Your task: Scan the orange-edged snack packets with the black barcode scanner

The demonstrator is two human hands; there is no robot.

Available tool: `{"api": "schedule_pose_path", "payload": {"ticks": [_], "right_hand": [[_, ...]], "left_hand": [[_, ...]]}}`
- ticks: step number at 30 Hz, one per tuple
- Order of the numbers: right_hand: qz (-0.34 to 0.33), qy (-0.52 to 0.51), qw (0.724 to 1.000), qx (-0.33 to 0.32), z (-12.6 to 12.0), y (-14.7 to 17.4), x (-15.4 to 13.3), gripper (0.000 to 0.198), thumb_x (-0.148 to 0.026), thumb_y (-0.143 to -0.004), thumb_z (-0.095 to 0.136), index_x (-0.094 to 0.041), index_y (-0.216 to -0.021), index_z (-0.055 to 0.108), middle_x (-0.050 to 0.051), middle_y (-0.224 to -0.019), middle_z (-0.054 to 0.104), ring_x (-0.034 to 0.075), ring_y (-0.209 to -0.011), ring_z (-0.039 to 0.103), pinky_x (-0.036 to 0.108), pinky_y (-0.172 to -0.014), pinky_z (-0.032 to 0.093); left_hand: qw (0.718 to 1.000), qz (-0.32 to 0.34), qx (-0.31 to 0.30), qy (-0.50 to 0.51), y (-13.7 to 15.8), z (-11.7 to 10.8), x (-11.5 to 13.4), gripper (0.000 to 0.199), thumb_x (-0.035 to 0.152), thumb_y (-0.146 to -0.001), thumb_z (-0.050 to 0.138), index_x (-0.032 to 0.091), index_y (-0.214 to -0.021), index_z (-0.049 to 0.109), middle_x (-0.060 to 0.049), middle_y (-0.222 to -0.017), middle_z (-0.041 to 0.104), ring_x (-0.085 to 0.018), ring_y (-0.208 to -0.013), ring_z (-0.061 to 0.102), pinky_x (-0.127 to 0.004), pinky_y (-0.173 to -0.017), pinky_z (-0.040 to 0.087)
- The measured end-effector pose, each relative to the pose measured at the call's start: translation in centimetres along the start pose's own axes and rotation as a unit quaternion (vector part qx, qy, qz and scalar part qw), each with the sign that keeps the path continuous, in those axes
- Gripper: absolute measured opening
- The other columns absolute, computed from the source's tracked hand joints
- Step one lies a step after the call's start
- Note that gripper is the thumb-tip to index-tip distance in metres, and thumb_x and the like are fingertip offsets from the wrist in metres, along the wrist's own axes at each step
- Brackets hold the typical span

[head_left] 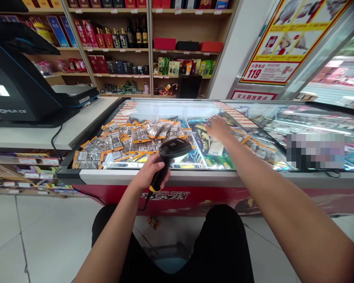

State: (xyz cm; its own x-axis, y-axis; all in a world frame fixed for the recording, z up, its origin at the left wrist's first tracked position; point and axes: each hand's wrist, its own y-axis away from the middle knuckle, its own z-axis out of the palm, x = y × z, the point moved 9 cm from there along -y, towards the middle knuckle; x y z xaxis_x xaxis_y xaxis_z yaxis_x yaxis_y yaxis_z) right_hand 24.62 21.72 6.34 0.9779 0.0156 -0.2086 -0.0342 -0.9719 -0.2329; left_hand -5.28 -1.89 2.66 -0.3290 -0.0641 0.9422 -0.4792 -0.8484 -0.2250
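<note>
My left hand (pixel 152 171) is wrapped round the grip of a black barcode scanner (pixel 174 148), held upright before the freezer's front edge. Its head points right, and a cable hangs from the base. Many small clear packets with orange edges (pixel 141 135) lie heaped on the left part of the glass top, just beyond the scanner. My right hand (pixel 220 128) reaches over the glass, fingers apart and holding nothing. Whether it touches the glass, I cannot tell. More orange-edged packets (pixel 257 149) lie to its right, partly behind my forearm. Dark frozen-food bags (pixel 202 137) show below the glass.
The chest freezer (pixel 112 177) spans the view in front of my knees. A black checkout machine (pixel 26 86) stands on the white counter (pixel 41 135) at left. Shelves of bottles and boxes (pixel 120 37) line the back. One packet (pixel 153 223) lies on the floor.
</note>
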Motion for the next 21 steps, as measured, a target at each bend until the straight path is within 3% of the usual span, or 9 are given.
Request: {"api": "schedule_pose_path", "payload": {"ticks": [5, 9, 14, 18, 21], "right_hand": [[0.039, 0.042, 0.998, -0.034, 1.1, -1.2, 1.5, 0.077, -0.054, -0.112, 0.060, -0.006, -0.171, 0.057, 0.035, -0.170, 0.058, 0.051, -0.157, 0.056, 0.069, -0.129, 0.039], [-0.022, 0.085, 0.996, -0.028, 0.9, -1.1, 0.2, 0.073, -0.062, -0.114, 0.053, -0.010, -0.163, 0.066, 0.030, -0.171, 0.058, 0.049, -0.156, 0.056, 0.065, -0.127, 0.044], [-0.077, 0.058, 0.994, -0.057, 0.1, 0.0, -0.1, 0.057, -0.056, -0.116, 0.049, -0.014, -0.137, 0.082, 0.025, -0.140, 0.078, 0.043, -0.137, 0.069, 0.055, -0.121, 0.053], [-0.044, 0.071, 0.996, -0.027, -1.8, 1.5, 0.7, 0.061, -0.049, -0.112, 0.058, -0.005, -0.153, 0.071, 0.032, -0.157, 0.067, 0.048, -0.151, 0.061, 0.055, -0.124, 0.051], [-0.010, 0.100, 0.991, -0.087, -1.3, 2.5, 1.3, 0.062, -0.048, -0.112, 0.058, -0.005, -0.155, 0.071, 0.033, -0.160, 0.066, 0.053, -0.151, 0.061, 0.063, -0.123, 0.050]], "left_hand": [[1.000, -0.005, -0.007, 0.002, 0.1, 0.3, 0.2, 0.055, 0.070, -0.093, 0.077, 0.020, -0.110, 0.058, 0.002, -0.064, 0.070, -0.015, -0.037, 0.060, -0.022, -0.037, 0.045], [1.000, -0.005, -0.009, 0.007, 0.1, 0.4, 0.3, 0.054, 0.068, -0.093, 0.078, 0.021, -0.109, 0.057, 0.002, -0.064, 0.070, -0.015, -0.038, 0.060, -0.022, -0.037, 0.046], [1.000, 0.002, -0.010, 0.012, 0.1, 0.4, 0.2, 0.054, 0.067, -0.093, 0.079, 0.020, -0.107, 0.058, 0.002, -0.065, 0.071, -0.015, -0.038, 0.061, -0.021, -0.037, 0.045], [1.000, 0.005, -0.017, 0.011, 0.1, 0.4, 0.2, 0.054, 0.068, -0.094, 0.077, 0.020, -0.110, 0.058, 0.002, -0.064, 0.071, -0.016, -0.037, 0.061, -0.022, -0.037, 0.045], [1.000, 0.007, -0.020, 0.008, 0.1, 0.3, 0.1, 0.054, 0.068, -0.095, 0.077, 0.021, -0.111, 0.058, 0.002, -0.064, 0.070, -0.016, -0.037, 0.061, -0.022, -0.037, 0.045]]}}
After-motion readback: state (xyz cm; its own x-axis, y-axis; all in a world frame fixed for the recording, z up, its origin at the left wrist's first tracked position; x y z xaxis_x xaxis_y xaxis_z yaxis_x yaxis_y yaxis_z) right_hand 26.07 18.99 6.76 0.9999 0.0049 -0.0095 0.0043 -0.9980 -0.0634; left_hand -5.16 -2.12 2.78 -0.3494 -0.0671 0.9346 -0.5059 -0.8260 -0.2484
